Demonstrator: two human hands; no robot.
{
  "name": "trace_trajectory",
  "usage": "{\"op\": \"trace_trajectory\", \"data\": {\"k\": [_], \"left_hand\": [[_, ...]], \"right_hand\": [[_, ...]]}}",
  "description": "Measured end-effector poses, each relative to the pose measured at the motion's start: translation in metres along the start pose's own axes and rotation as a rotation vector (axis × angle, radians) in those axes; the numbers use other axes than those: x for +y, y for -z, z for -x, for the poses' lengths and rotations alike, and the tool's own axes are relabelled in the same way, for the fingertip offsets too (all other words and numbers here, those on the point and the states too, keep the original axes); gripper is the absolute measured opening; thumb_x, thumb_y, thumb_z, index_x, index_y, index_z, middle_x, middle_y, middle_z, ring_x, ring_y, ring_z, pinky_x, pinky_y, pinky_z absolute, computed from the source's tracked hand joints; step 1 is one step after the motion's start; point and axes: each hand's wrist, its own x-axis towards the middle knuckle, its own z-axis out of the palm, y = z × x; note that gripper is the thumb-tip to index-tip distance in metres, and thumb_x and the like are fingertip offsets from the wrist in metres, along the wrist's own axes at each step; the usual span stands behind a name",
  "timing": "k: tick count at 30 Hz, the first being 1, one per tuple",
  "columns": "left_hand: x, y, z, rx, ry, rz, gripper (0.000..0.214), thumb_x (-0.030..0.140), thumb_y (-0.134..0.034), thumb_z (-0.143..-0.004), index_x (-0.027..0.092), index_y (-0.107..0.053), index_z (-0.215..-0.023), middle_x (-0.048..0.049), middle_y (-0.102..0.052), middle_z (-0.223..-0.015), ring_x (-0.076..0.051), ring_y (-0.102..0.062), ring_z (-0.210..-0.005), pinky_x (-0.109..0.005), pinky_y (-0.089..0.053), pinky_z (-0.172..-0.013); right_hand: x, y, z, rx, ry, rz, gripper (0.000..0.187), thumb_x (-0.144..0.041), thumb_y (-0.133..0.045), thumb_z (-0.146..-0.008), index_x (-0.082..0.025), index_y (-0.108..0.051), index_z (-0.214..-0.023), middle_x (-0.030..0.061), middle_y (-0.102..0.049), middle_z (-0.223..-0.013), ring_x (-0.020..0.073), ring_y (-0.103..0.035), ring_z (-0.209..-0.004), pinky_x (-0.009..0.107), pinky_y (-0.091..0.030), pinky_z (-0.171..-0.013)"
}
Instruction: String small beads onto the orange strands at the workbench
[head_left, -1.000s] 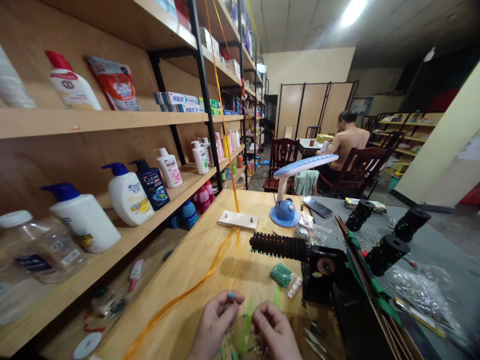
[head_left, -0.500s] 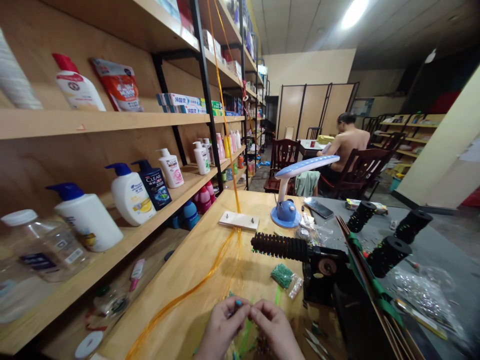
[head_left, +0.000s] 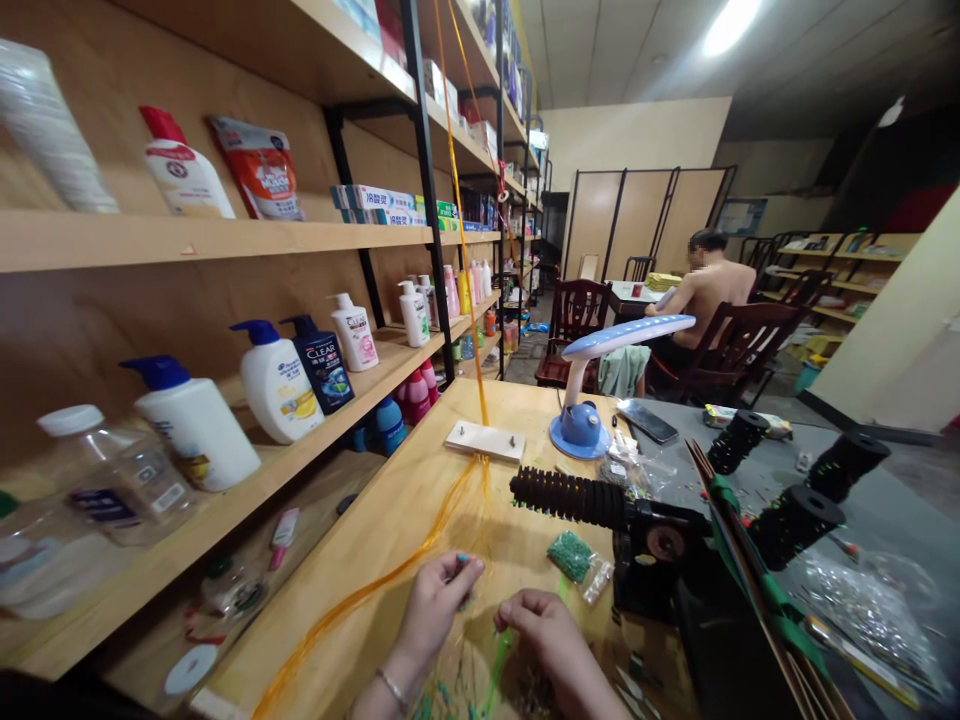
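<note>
My left hand (head_left: 439, 610) pinches a small teal bead (head_left: 463, 559) between thumb and fingertips, above the wooden worktable (head_left: 390, 560). My right hand (head_left: 536, 630) is curled closed a little to the right, near thin green strands (head_left: 496, 660). Nothing is visible between its fingers, though they hide part of the strands. Long orange cords (head_left: 360, 600) run across the table to a small pale wooden board (head_left: 485, 441) and up towards the shelves. Scattered beads lie below my hands. A black ribbed roller (head_left: 568, 497) is mounted ahead of my right hand, beside a bag of green beads (head_left: 570, 556).
Shelves of shampoo bottles (head_left: 277, 385) line the left. A blue desk lamp (head_left: 580, 425) and a phone (head_left: 646, 421) stand beyond the roller. Black ribbed spools (head_left: 797, 525) and a clear plastic bag (head_left: 870, 610) lie right. A seated person (head_left: 709, 300) works further back.
My hands have moved apart from nearly touching, and both sit lower in the view. The left hand still holds the teal bead. The whole scene has shifted slightly right as my head turned.
</note>
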Motion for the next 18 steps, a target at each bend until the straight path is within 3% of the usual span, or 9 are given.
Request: {"op": "trace_trajectory", "data": {"k": [9, 15, 18], "left_hand": [[0.010, 0.003, -0.007, 0.051, 0.019, 0.013, 0.041, 0.053, -0.077, -0.064, 0.016, -0.059, -0.059, 0.0092, -0.041, -0.049, -0.008, -0.035, -0.045, -0.019, -0.026, -0.043], [0.015, 0.003, 0.000, 0.035, 0.011, 0.014, 0.038, 0.050, -0.075, -0.067, 0.017, -0.058, -0.059, 0.0094, -0.042, -0.049, -0.007, -0.035, -0.045, -0.019, -0.029, -0.045], [0.022, 0.002, 0.010, -0.016, -0.002, -0.007, 0.036, 0.048, -0.075, -0.069, 0.016, -0.061, -0.060, 0.0082, -0.044, -0.049, -0.008, -0.037, -0.046, -0.020, -0.029, -0.045]], "right_hand": [[0.003, 0.002, -0.001, 0.016, -0.009, 0.019, 0.036, -0.052, -0.077, -0.061, -0.017, -0.073, -0.055, 0.0025, -0.070, -0.057, 0.0174, -0.060, -0.059, 0.030, -0.042, -0.069], [-0.003, 0.001, 0.005, 0.014, 0.005, 0.033, 0.037, -0.052, -0.078, -0.062, -0.016, -0.071, -0.056, 0.0018, -0.069, -0.057, 0.0172, -0.060, -0.059, 0.030, -0.043, -0.067], [-0.009, -0.003, 0.010, -0.013, 0.018, 0.019, 0.040, -0.055, -0.079, -0.060, -0.017, -0.073, -0.070, 0.0027, -0.072, -0.066, 0.0170, -0.061, -0.062, 0.028, -0.043, -0.062]]}}
